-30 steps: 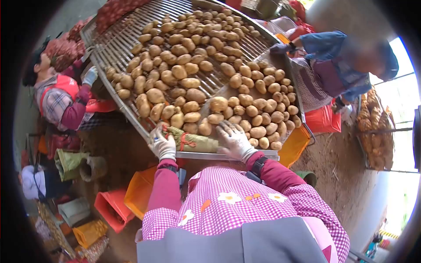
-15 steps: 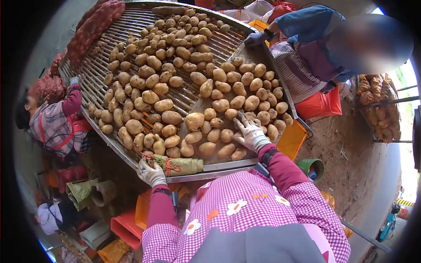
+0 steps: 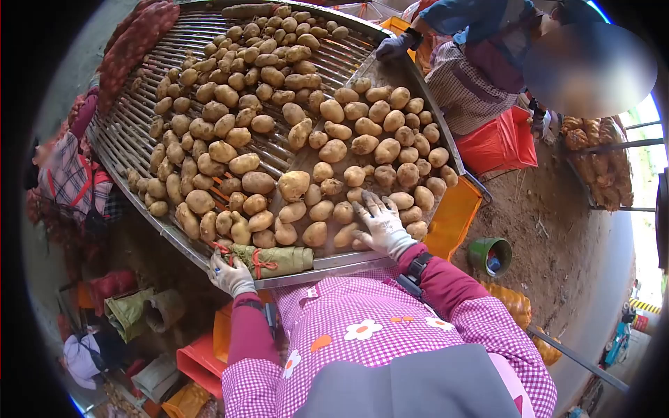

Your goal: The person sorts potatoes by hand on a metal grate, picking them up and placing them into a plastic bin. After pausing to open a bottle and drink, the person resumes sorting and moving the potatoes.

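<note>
Many potatoes (image 3: 244, 164) are spread over a slatted metal sorting table (image 3: 146, 83) and its smooth lower end near me. My right hand (image 3: 382, 226), in a pale work glove with dirty fingertips, lies among the potatoes near the front edge, fingers spread and touching a few of them. At the front left corner, my left hand (image 3: 232, 274), also gloved, rests against the end of a green rolled cloth (image 3: 282, 260) tied with red string along the rim. Its fingers are apart, and part of them is against the roll.
Across the right rim, a co-worker's gloved hand (image 3: 395, 47) touches the edge. Another person (image 3: 73, 184) stands at the left. An orange crate (image 3: 453, 219), red crate (image 3: 498, 143) and green bucket (image 3: 490, 256) are at right. Red net sacks (image 3: 136, 49) lie upper left.
My right hand has shifted slightly left and toward me, and some potatoes near it have moved apart. My left hand stays at the roll. The view has shifted a little.
</note>
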A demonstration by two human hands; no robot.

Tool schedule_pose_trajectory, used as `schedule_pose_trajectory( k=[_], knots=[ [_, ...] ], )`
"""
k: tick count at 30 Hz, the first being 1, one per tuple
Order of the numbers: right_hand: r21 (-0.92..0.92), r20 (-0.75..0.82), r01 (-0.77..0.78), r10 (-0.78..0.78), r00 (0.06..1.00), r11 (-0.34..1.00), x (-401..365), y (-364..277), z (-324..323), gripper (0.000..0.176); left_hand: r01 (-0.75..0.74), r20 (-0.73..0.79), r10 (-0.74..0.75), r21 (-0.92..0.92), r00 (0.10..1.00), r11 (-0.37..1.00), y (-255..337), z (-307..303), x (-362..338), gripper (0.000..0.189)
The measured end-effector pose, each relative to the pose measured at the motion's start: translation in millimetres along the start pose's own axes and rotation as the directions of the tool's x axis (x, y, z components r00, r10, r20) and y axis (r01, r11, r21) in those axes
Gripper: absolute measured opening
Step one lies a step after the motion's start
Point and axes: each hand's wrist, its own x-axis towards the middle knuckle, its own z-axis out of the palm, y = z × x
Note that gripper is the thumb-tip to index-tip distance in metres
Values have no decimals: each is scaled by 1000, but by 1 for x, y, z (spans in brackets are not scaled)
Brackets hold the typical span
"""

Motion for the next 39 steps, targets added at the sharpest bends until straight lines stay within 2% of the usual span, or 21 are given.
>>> schedule_pose_trajectory(
  k=[2,3,5,7,8,9,12,15,17,19,21,23,24,26,28,29,31,33,34,37,39],
  knots=[
    [204,53,-29,18,998,979,-7,14,-18,83,5,21,-5,4,1000,1000,3,-6,1,65],
    [149,-27,13,-9,1000,989,-10,25,-26,80,7,35,-7,2,999,1000,6,-8,0,65],
    [50,-216,-69,78,973,996,-6,51,-38,77,-8,29,9,-22,1000,1000,6,-7,0,66],
    [57,-327,-306,307,894,950,5,82,-38,76,-9,18,10,-30,1000,999,5,-6,-1,66],
    [25,-305,-393,382,872,919,8,96,-36,77,-7,11,7,-28,1000,1000,5,-4,-2,66],
    [-49,-307,-398,365,879,916,13,103,-31,80,-5,5,5,-22,1000,1000,5,-6,-2,67],
    [55,-275,-356,357,893,933,3,98,-7,86,-9,45,11,-37,999,999,6,-10,0,66],
    [-92,-312,-283,242,919,955,-9,79,6,84,9,24,-9,-5,1000,1000,5,-6,-1,66],
    [-53,-103,-368,361,927,928,-6,69,-1,79,-9,20,9,-4,1000,1000,7,-9,-1,67],
    [4,-108,-358,356,928,934,-2,66,-3,71,5,24,-5,1,1000,1000,6,-7,-2,68],
    [-73,-326,-313,274,905,947,2,60,7,72,0,18,0,-3,1000,1000,9,-8,-2,70],
    [37,-402,-195,193,895,980,24,24,-3,72,19,23,-19,3,1000,1000,9,-9,-2,70],
    [29,-427,-81,86,900,996,39,6,0,73,9,0,-9,6,1000,1000,4,-3,-3,70],
    [129,-323,136,-88,942,982,79,-41,-13,76,53,39,-54,5,998,999,5,-2,-2,70],
    [97,-330,256,-212,920,962,120,-76,-1,81,41,36,-41,6,998,999,5,-3,-2,71],
    [119,-295,276,-231,927,954,138,-90,-3,75,21,30,-21,1,999,1000,2,0,-3,72],
    [13,-141,239,-235,962,971,175,-97,10,84,33,58,-32,-16,998,999,3,-3,-3,72],
    [130,37,156,-162,986,979,187,-88,-2,82,35,56,-34,-2,998,999,5,-6,-3,72],
    [84,127,135,-145,981,987,188,-88,-20,82,22,52,-21,-29,998,999,8,-11,-3,72],
    [204,167,62,-97,981,977,186,-61,-25,84,-14,21,15,-48,1000,999,7,-12,-2,71],
    [283,82,68,-95,992,957,173,-46,-22,85,21,40,-20,-33,999,999,8,-10,-2,70]
  ],
)
